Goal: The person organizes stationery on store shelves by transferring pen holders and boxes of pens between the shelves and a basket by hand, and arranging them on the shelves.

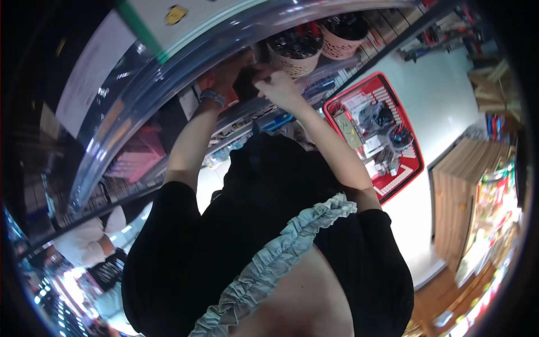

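Note:
Both my arms reach up to a dim shelf. My left hand (227,76) is in shadow among reddish items, a band around its wrist; its fingers are hard to make out. My right hand (276,89) has its fingers bent together at the edge of a dark item (245,83) between the two hands. What that item is, I cannot make out. Just above my right hand stands a cream perforated basket (295,64) with dark glossy packs in it, and a pink basket (339,48) is beside it.
A red shopping basket (418,160) with several goods stands on the floor at the right. A clear curved shelf edge (185,78) arches over my left arm. Wooden display boxes (457,191) are at the far right. Another person's arm (104,245) shows at the lower left.

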Motion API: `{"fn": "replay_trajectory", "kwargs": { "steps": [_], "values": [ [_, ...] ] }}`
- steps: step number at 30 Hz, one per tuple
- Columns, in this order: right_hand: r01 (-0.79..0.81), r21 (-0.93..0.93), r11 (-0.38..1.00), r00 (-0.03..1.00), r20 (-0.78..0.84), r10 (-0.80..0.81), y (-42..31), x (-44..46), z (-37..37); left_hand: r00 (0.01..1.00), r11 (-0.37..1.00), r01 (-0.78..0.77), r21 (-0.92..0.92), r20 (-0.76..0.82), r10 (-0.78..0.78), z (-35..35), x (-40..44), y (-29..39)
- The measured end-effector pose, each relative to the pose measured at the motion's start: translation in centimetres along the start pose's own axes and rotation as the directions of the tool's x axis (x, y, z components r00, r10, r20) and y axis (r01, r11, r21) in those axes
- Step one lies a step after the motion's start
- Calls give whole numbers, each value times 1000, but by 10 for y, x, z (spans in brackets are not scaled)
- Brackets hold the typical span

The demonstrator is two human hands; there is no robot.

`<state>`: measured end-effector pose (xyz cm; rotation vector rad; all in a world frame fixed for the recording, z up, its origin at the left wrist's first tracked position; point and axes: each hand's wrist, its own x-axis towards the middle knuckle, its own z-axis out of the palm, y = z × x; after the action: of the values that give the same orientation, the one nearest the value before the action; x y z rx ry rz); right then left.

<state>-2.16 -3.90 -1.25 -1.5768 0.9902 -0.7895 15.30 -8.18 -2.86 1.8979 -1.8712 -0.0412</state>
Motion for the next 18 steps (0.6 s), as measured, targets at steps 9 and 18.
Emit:
{"fn": "replay_trajectory", "kwargs": {
  "steps": [9,18],
  "values": [
    [-114,-30,993,993,-25,113,16,-37,-15,984,857,150,-493,-12,-179,31,66,-24],
    [-188,-49,981,967,-184,176,45,-74,-30,996,886,36,-463,-59,-72,50,89,-22]
  ]
}}
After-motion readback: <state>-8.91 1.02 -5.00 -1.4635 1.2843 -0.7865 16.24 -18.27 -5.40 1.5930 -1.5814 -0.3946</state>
